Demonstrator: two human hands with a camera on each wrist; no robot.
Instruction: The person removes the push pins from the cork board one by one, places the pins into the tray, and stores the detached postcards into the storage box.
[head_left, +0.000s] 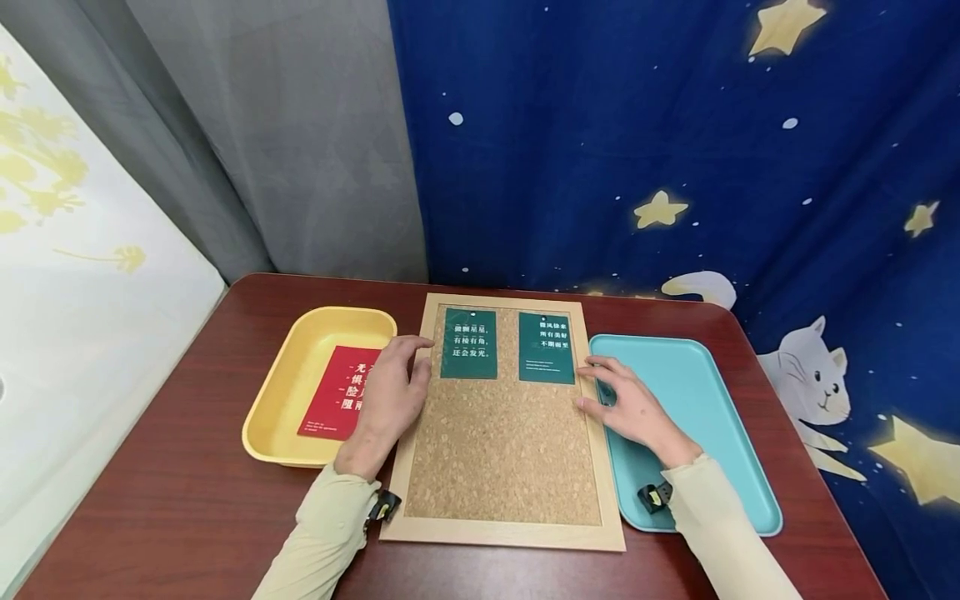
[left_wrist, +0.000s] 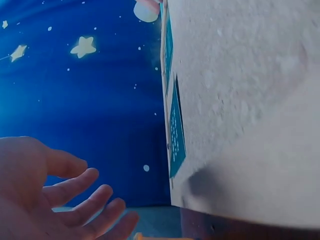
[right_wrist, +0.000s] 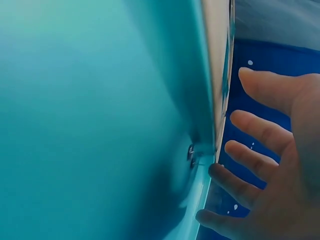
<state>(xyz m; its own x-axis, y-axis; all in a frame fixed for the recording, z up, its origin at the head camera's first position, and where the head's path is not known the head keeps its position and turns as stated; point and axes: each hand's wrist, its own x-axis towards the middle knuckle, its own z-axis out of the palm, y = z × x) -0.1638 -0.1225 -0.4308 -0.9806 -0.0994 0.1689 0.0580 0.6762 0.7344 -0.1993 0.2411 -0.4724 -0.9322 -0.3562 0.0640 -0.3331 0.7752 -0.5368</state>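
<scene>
Along the corkboard's (head_left: pixel 502 450) left and right edges, the left hand (head_left: pixel 393 387) and right hand (head_left: pixel 633 407) extend farward, fingers loosely bent, apart; contact is unclear.

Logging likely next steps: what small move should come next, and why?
Probably the empty left hand should reach for the red card: it lies in the yellow tray beside that hand, while two green cards lie on the corkboard with bare cork below.

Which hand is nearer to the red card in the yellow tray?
Left. The left hand is right beside the red card, partly covering it in the head view; the right hand is across the corkboard, by the turquoise tray.
</scene>
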